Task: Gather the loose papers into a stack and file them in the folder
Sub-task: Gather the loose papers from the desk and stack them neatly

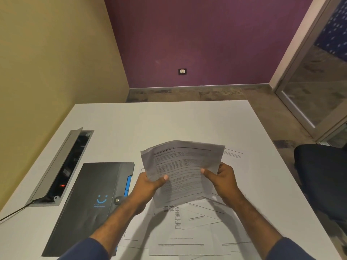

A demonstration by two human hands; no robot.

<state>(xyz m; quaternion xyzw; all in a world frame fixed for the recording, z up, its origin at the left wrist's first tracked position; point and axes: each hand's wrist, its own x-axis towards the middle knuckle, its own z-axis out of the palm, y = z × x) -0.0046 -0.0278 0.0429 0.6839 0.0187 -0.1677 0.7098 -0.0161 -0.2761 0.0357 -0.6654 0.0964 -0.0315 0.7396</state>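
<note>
Folder (pixel 88 207), dark and closed with snap tab fastened, lies flat on white table (pixel 169 121) just left of the hands, long axis running near-to-far, so left hand (pixel 148 184) is nearer; its cover shows a blue smiley logo with small text too blurred to read. Right of folder, loose papers (pixel 187 233) sprawl overlapping, one with a flowchart. Left hand and right hand (pixel 221 180) are apart, each pinching a side of the lifted sheets (pixel 180 169); the print is unreadable.

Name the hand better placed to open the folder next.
Left. The left hand is right beside the closed folder and its clasp; the right hand, farther away, could keep holding the papers.
</note>
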